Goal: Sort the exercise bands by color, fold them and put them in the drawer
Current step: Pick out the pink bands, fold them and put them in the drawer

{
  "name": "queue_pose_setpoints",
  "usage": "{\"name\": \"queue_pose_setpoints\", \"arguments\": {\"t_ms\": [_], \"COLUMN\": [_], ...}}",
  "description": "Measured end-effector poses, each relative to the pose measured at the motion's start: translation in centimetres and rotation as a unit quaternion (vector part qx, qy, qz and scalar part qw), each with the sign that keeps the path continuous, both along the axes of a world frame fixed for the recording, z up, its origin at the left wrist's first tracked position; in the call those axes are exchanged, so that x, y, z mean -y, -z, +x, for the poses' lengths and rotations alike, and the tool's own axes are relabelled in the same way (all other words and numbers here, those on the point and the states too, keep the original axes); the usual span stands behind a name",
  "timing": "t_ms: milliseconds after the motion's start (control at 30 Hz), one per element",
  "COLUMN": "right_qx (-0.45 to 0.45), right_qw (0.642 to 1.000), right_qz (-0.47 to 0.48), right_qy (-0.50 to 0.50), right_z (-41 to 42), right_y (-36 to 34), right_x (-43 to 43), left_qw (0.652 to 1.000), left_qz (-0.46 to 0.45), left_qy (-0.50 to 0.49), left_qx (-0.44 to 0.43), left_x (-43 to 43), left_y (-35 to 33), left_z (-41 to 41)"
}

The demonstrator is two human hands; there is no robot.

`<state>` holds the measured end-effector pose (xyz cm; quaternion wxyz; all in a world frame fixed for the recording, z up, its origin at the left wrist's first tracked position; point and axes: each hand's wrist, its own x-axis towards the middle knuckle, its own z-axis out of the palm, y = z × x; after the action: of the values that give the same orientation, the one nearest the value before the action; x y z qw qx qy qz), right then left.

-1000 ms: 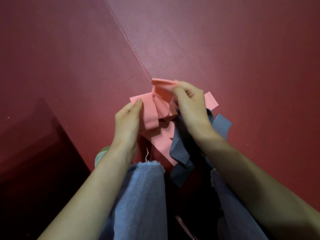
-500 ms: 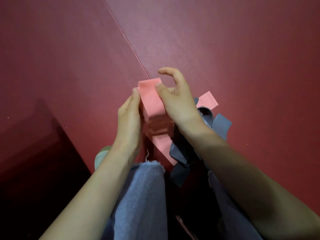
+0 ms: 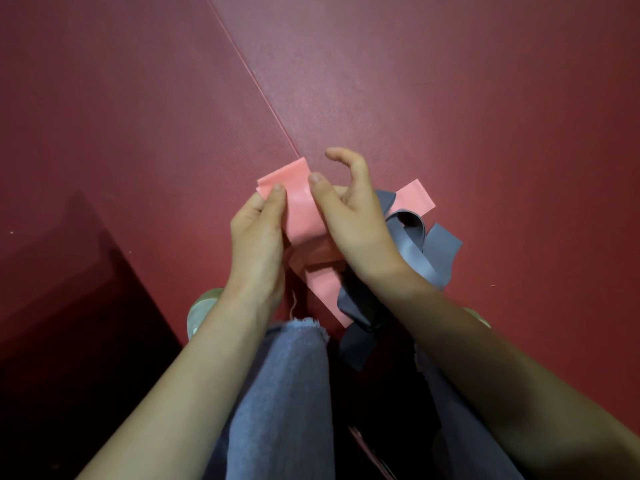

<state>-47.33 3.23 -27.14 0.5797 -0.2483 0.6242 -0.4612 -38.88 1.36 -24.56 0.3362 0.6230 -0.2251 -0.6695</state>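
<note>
A folded pink exercise band (image 3: pixel 299 202) is held flat between both hands above the red mat. My left hand (image 3: pixel 258 233) pinches its left edge with the thumb on top. My right hand (image 3: pixel 349 216) grips its right edge with the thumb, index finger raised and curled. Below it more pink band (image 3: pixel 322 289) lies on the mat, and one pink end (image 3: pixel 415 199) sticks out to the right. A loose grey band (image 3: pixel 426 247) lies tangled under my right wrist, trailing down to my knees. No drawer is in view.
The floor is a red mat (image 3: pixel 450 98) with a seam (image 3: pixel 256 84) running diagonally from the top to the hands. My knees in blue jeans (image 3: pixel 284 393) fill the bottom centre. A dark shadowed area (image 3: pixel 69 341) lies at the lower left.
The loose pink band was gathered into a flat folded strip. Both hands closed in on it, and my left thumb has now moved on top of its left edge.
</note>
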Motion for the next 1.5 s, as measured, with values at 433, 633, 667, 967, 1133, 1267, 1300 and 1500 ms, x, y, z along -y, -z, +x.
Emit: {"name": "queue_pose_setpoints", "arguments": {"t_ms": [433,633,667,967,1133,1267,1300,1500], "right_qx": [-0.050,-0.053,-0.014,-0.294,-0.496,-0.394,-0.342,-0.335], "right_qw": [0.946,0.856,0.864,0.930,0.777,0.867,0.888,0.895], "right_qz": [0.075,0.201,0.212,0.026,0.092,0.093,0.115,0.204], "right_qy": [-0.310,-0.474,-0.457,-0.218,-0.376,-0.292,-0.286,-0.212], "right_z": [-1.1,-0.2,0.0,-3.8,-6.3,-6.7,-6.8,-6.7], "right_y": [2.6,2.4,2.4,2.7,4.3,3.4,3.3,5.1], "right_x": [-4.0,-4.0,-4.1,-2.6,-2.4,-3.4,-3.5,-3.6], "left_qw": [0.996,0.996,0.996,0.998,0.998,0.998,0.998,0.998], "left_qz": [-0.074,-0.082,-0.081,-0.060,-0.055,-0.051,-0.047,-0.041], "left_qy": [-0.015,-0.010,-0.012,0.014,0.008,0.007,0.007,0.010], "left_qx": [0.050,0.040,0.032,0.027,0.027,0.031,0.032,0.036], "left_x": [1.7,1.2,1.3,0.8,0.8,0.8,0.8,0.9], "left_y": [-0.2,-0.3,-0.5,0.0,-0.1,0.0,0.1,0.1], "left_z": [1.2,1.2,1.2,0.7,0.7,0.8,0.8,0.9]}}
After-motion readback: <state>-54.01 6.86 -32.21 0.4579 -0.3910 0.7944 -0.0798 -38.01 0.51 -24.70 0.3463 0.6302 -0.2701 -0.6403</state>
